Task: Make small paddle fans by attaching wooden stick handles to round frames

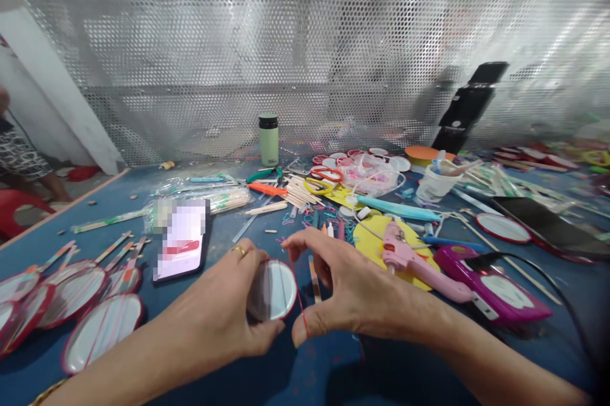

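Note:
My left hand (223, 307), with a gold ring on one finger, holds a small round mirror (272, 290) upright by its edge. My right hand (350, 288) is right beside it and pinches a thin red thread (302, 307) that runs along the mirror's rim. A wooden stick (314, 279) lies on the blue table (305, 374) just behind my right fingers. Both hands are low over the near middle of the table.
Several finished round mirrors on sticks (71, 311) lie at the left. A phone (182, 239) lies behind my left hand. A pink glue gun (414, 263), a pink box (495, 291), a green bottle (269, 139), loose sticks, scissors and a white cup (433, 182) crowd the far side.

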The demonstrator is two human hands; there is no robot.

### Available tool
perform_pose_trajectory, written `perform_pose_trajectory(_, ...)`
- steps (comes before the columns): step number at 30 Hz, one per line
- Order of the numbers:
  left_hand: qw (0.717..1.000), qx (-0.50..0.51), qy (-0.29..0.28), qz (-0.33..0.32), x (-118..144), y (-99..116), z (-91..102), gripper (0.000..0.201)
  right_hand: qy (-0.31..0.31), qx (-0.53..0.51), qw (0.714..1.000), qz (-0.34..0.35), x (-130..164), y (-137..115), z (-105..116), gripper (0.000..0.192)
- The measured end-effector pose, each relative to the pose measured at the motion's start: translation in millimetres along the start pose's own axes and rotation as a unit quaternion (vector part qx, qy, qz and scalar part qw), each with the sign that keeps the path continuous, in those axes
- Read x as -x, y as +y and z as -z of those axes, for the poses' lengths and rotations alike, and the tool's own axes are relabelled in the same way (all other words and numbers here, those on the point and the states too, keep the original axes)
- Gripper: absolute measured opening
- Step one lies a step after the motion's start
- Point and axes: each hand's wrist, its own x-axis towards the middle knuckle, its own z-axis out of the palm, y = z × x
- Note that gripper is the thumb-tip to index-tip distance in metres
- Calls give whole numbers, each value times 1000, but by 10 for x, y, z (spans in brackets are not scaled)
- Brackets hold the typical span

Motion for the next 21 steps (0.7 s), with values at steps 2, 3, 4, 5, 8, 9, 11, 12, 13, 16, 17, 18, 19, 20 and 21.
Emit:
perform_pose_trajectory(2,999,4,49,-23,3,45,30,42,-2,-21,1000,-15,0,-19,24,82)
perform_pose_trajectory(3,997,2,72,-38,8,68,40,43,-11,-40,999,-20,1,-35,34,83)
perform_pose_trajectory(4,994,-3,91,-53,17,89,43,45,-24,-62,998,-23,1,-52,41,84)
perform_pose_trajectory(5,992,-9,108,-68,27,105,40,46,-37,-86,995,-23,2,-69,43,84)
perform_pose_trajectory(8,984,-37,141,-105,61,123,0,54,-65,-159,985,-16,3,-99,37,84)
perform_pose_trajectory(9,981,-50,148,-115,71,121,-17,56,-71,-175,982,-17,2,-99,36,85)
perform_pose_trajectory(11,975,-77,161,-133,89,115,-43,57,-87,-179,980,-29,-2,-92,44,89)
perform_pose_trajectory(12,972,-88,164,-142,95,114,-49,56,-94,-167,981,-40,-5,-87,52,91)
perform_pose_trajectory(13,971,-96,164,-148,100,115,-48,53,-102,-151,982,-51,-9,-84,62,92)
perform_pose_trajectory(16,974,-96,135,-158,104,134,-10,43,-120,-112,984,-71,-16,-86,87,90)
perform_pose_trajectory(17,975,-93,122,-159,102,144,10,41,-123,-105,984,-73,-18,-90,89,89)
perform_pose_trajectory(18,977,-93,111,-158,99,154,31,40,-123,-100,984,-74,-19,-94,87,87)
perform_pose_trajectory(19,978,-94,102,-154,96,163,49,41,-122,-97,985,-75,-20,-97,82,86)
perform_pose_trajectory(20,980,-97,94,-147,93,169,62,43,-119,-96,986,-74,-22,-100,75,84)
perform_pose_trajectory(21,981,-100,90,-143,91,172,69,45,-115,-97,986,-70,-23,-101,66,83)
